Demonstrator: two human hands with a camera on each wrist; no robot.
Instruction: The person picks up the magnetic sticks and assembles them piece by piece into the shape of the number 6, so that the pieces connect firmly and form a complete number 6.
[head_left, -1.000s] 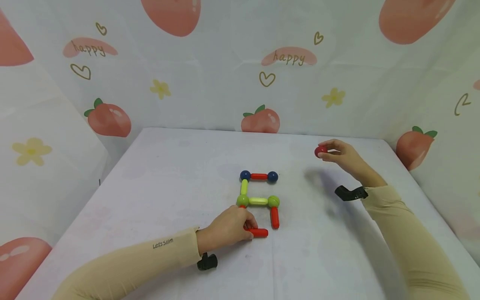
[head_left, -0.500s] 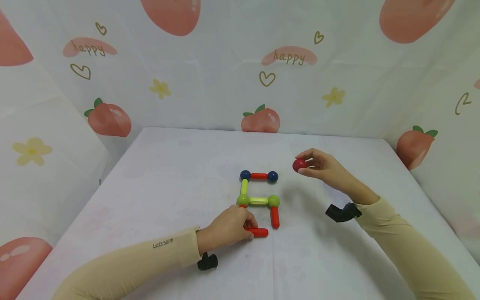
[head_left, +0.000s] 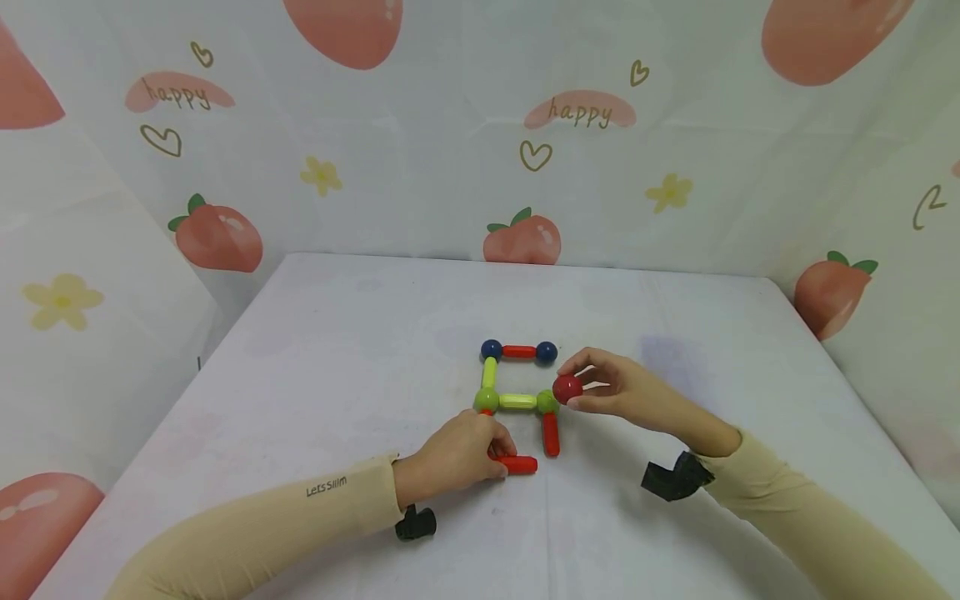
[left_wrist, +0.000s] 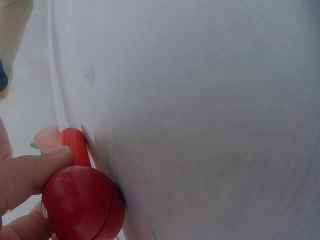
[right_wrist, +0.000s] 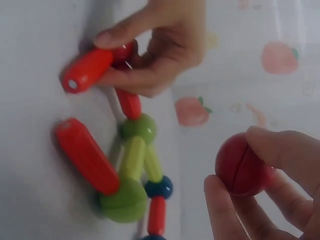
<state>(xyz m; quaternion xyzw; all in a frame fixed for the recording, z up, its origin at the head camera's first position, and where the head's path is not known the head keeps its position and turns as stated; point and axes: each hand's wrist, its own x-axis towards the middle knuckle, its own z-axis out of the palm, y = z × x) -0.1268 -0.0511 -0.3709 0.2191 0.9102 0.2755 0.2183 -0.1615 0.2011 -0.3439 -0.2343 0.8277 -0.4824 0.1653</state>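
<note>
My right hand pinches a loose red ball between thumb and fingertips, close over the right green ball of a magnetic stick-and-ball figure. My left hand pinches a red magnetic rod at the figure's near left corner; a second red ball sits at that rod's end, hidden by the fingers in the head view. The figure has two blue balls at the far side, yellow-green rods and green balls midway. One red rod points nearward from the right green ball.
The figure lies flat on a white cloth-covered table. Behind stands a white fabric backdrop printed with peaches. Black wrist cameras hang below both sleeves.
My right hand has carried the red ball leftward and nearward, from the far right of the table to beside the right green ball. The left hand has stayed put on its rod.
</note>
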